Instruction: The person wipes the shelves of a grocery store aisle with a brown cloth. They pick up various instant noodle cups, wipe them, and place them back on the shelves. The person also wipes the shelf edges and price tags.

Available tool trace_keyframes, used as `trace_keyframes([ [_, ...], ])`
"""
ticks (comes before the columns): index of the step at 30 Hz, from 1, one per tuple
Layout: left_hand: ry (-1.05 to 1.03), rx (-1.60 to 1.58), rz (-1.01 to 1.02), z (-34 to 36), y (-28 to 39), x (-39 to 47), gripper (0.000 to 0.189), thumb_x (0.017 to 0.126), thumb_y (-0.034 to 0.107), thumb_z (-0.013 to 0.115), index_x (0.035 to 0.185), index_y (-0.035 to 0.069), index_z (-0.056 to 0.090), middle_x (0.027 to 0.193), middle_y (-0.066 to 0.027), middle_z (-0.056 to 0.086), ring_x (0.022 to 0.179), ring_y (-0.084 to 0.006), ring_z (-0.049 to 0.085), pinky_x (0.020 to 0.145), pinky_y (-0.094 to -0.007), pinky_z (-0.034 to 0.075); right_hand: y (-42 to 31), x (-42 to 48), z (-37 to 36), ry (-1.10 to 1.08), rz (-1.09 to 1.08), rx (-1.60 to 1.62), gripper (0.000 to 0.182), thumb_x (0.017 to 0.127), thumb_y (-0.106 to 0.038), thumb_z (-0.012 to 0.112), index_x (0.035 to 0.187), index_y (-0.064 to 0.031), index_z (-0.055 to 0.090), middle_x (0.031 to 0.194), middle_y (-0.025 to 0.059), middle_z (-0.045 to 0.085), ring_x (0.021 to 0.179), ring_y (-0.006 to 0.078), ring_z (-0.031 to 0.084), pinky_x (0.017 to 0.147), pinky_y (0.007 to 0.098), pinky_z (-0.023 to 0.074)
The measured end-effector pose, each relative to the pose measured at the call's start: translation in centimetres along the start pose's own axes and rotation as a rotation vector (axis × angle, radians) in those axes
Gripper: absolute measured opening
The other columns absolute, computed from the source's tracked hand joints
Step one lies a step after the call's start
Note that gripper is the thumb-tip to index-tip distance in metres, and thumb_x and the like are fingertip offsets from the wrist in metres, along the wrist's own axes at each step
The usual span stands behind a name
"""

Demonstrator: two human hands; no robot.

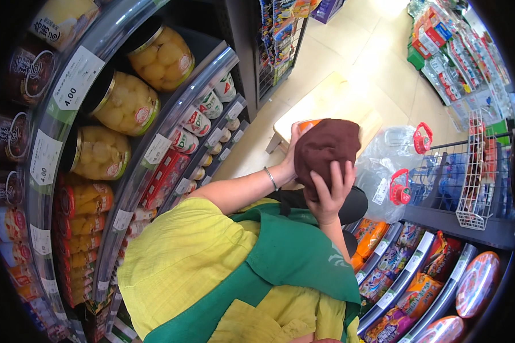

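Observation:
My left hand (pixel 291 158), with a metal bangle (pixel 270 178) at the wrist, grips the side of an item with an orange edge (pixel 309 124). Most of that item is hidden, so its kind cannot be told. A dark brown cloth (pixel 326 141) drapes over it. My right hand (pixel 331 191) lies against the lower part of the cloth, fingers spread and pressing on it. Both hands are in front of my knees, above the near end of a light wooden stool or bench (pixel 326 100).
On the left, shelves hold jars of fruit (pixel 126 103), canned goods and white cups (pixel 197 122). Large clear plastic bottles (pixel 382 184) with red handles stand to the right. Bagged snacks (pixel 420 296) fill shelves at lower right. A wire rack (pixel 283 43) stands ahead.

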State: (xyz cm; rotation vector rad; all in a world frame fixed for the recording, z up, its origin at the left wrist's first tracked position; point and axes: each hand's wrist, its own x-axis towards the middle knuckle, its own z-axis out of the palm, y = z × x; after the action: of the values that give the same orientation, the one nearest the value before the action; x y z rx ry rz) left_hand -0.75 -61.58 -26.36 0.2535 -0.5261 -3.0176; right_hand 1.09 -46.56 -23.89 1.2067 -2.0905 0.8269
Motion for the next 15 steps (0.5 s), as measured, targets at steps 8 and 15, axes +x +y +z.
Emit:
trace_keyframes([
  [8, 0.128, 0.459, 0.517, 2.7, -1.9, 0.4, 0.056, 0.092, 0.043, 0.057, 0.125, 0.010, 0.027, 0.117, -0.0108, 0.039, 0.113, -0.0188, 0.042, 0.100, -0.0341, 0.037, 0.8, -0.7, 1.8, 0.501, 0.842, 0.750, 0.051, 0.099, -0.029, 0.043, 0.144, -0.0084, 0.029, 0.148, 0.0138, 0.029, 0.137, 0.0297, 0.032, 0.112, 0.0426, 0.0281],
  [15, -0.083, 0.722, 0.966, 5.0, -0.4, 2.3, 0.089, 0.073, 0.059, 0.075, 0.125, 0.007, 0.024, 0.121, -0.0137, 0.038, 0.116, -0.0232, 0.039, 0.102, -0.0390, 0.034, -1.8, 4.3, -0.6, 0.518, 1.205, 1.571, 0.052, 0.102, -0.038, 0.033, 0.144, -0.0086, 0.035, 0.146, 0.0104, 0.039, 0.135, 0.0289, 0.038, 0.114, 0.0464, 0.0296],
])
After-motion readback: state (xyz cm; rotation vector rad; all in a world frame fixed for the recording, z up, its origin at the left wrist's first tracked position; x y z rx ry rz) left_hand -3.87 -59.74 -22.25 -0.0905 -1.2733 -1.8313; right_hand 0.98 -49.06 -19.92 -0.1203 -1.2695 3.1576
